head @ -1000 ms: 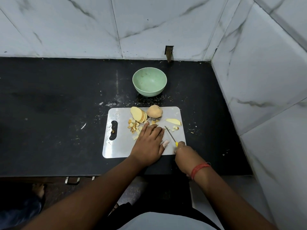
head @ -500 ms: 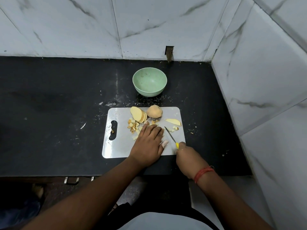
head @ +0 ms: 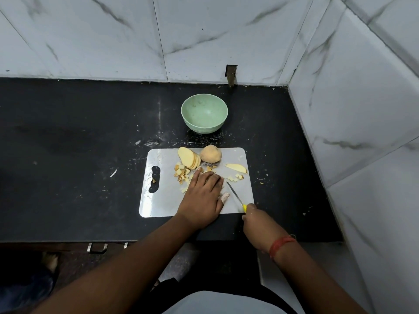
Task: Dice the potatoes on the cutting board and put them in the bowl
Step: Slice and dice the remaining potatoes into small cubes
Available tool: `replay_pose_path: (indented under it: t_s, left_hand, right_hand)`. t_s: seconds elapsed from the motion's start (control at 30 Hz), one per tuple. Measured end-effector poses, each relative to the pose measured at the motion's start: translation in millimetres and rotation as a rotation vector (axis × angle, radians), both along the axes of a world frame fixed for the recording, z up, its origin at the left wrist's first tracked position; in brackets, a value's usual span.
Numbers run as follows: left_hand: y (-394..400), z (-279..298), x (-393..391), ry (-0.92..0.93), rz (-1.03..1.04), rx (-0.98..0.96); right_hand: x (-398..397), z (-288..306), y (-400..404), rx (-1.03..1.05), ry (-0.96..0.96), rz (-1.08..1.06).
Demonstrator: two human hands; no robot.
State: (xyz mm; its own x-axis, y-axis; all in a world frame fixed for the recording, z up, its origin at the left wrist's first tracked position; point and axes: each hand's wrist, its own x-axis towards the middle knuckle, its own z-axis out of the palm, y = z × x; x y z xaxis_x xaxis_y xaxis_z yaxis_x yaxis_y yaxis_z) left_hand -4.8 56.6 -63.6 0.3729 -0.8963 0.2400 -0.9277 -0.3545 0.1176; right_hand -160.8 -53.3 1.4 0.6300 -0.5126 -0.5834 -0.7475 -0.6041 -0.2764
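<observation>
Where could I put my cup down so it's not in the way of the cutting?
Bare counter stretches left of the board, and a narrower strip runs between the bowl and the right wall. The board's far half is crowded: slices, potato, dice. Near the knife both hands work, left and right.

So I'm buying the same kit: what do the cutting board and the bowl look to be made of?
The cutting board looks like brushed stainless steel, or possibly glossy plastic: a thin pale grey sheet with soft reflections, rounded corners and a cut-out handle. The bowl looks like matte plastic or wheat-straw composite: pastel green, faintly speckled, no glaze shine, ridged near the base.
</observation>
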Motion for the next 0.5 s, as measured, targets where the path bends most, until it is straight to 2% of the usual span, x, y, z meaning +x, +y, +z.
replay_pose_path:
  t_s: [0.23, 0.4, 0.5]
  left_hand:
    - [1.5, 2.7, 0.1, -0.008, -0.027, -0.042]
    - [-21.9, 13.3, -5.3, -0.05, -0.306, -0.015]
    - [-41.9, 17.5, -6.9, -0.095, -0.372, 0.074]
  right_hand:
    - [-7.1, 42.5, -18.5, 0.187, -0.173, -0.264]
    - [-12.8, 46.3, -30.8, 0.184, -0.316, -0.378]
    - [-12.1, 43.4, -31.4, 0.177, -0.336, -0.393]
